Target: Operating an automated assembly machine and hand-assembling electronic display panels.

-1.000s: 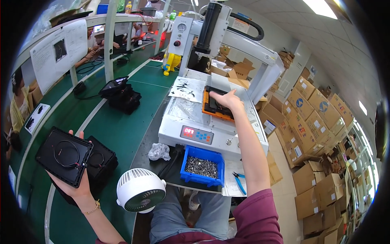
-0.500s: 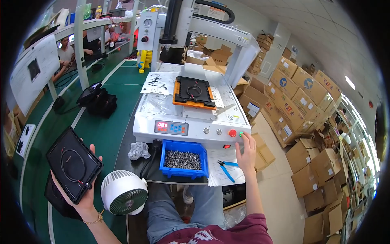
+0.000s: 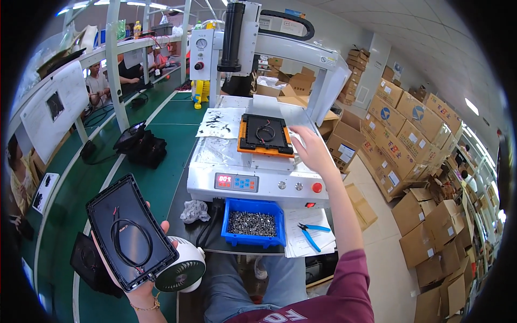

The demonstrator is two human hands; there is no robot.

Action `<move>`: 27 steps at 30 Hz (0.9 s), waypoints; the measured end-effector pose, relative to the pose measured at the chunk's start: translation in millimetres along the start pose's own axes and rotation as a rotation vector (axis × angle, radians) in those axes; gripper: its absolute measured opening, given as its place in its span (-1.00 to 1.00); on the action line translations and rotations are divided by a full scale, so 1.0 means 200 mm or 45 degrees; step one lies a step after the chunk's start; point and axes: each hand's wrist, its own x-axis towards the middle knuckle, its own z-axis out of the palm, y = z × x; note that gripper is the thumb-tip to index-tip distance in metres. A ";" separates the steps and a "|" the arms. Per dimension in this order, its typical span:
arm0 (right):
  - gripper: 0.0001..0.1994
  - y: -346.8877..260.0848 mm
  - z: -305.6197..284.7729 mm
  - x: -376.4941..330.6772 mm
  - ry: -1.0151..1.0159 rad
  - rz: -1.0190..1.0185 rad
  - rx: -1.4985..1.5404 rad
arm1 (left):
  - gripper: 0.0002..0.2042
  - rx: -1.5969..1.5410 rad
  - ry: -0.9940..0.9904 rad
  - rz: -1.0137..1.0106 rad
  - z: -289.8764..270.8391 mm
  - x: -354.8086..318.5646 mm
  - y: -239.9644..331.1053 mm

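Observation:
My left hand [image 3: 142, 294] is closed around a black rectangular plastic housing [image 3: 102, 207] with a coiled black cable [image 3: 119, 237] lying in it, held tilted at the lower left. My right hand [image 3: 311, 152] reaches over the white bench machine [image 3: 264, 185], its fingers extended beside an orange fixture [image 3: 245, 152]. A second black housing [image 3: 253, 123], also with a coiled cable, sits in that fixture. From this view I cannot make out whether my right fingertips touch the fixture's edge. The machine's black cylinder head [image 3: 231, 37] stands above and to the left of it.
In front of the machine are a blue bin [image 3: 253, 240] of small metal parts, blue-handled cutters [image 3: 313, 237] on paper, and crumpled white material [image 3: 195, 212]. A fan [image 3: 186, 269] stands by my left hand. More black housings [image 3: 141, 145] lie on the green bench; cartons [image 3: 409, 129] are stacked right.
My right hand has left the green button on the machine's front panel and moved up beside the orange fixture. My left hand, with the housing, has shifted right and slightly down in the view.

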 end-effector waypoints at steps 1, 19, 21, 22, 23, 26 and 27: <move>-0.70 0.02 0.04 0.11 -0.101 0.012 0.020 | -0.18 0.037 0.038 0.012 0.00 0.00 0.01; -0.73 0.13 0.14 0.20 0.057 0.001 -0.172 | -0.21 0.055 0.023 -0.120 -0.01 0.03 -0.01; -0.75 -0.03 0.01 0.03 0.204 0.023 -0.194 | -0.22 0.043 0.054 -0.123 0.00 0.01 0.01; -0.77 -0.05 -0.07 -0.10 0.291 0.031 -0.233 | -0.23 0.006 0.038 -0.120 0.01 0.00 -0.01; -0.77 -0.03 -0.12 -0.28 0.329 0.100 -0.304 | -0.24 -0.016 0.017 -0.140 0.00 0.00 -0.04; -0.76 0.03 -0.13 -0.71 0.301 0.306 -0.406 | -0.25 0.002 0.003 -0.156 0.04 -0.02 -0.09; -0.74 0.05 -0.13 -0.81 0.247 0.294 -0.409 | -0.24 0.000 0.003 -0.180 0.06 -0.02 -0.11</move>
